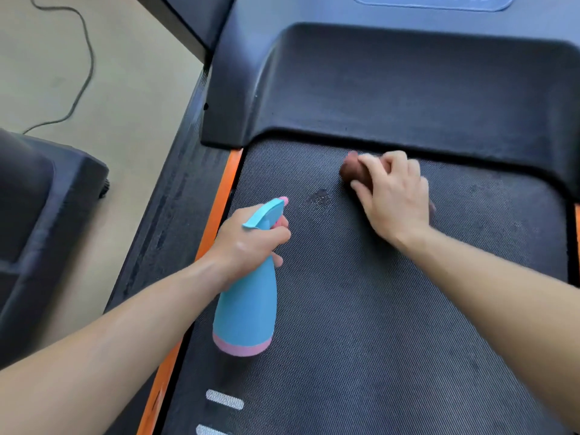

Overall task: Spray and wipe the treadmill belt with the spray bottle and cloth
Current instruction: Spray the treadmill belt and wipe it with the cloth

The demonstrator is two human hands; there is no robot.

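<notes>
The left hand is wrapped round the neck of the blue spray bottle, at about 7 o'clock over the treadmill belt, nozzle aimed toward 2 o'clock. The right hand clutches a bunched brown cloth against the belt near 2 o'clock, just below the motor cover. A damp patch lies between them — spraying seems started, wiping looks early, and most of the belt seems left to do.

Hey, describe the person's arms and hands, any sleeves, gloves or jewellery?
The left forearm and right forearm are bare to the frame edge, no sleeves in view. The left hand and right hand wear no gloves, and no watch, bracelet or ring shows.
</notes>
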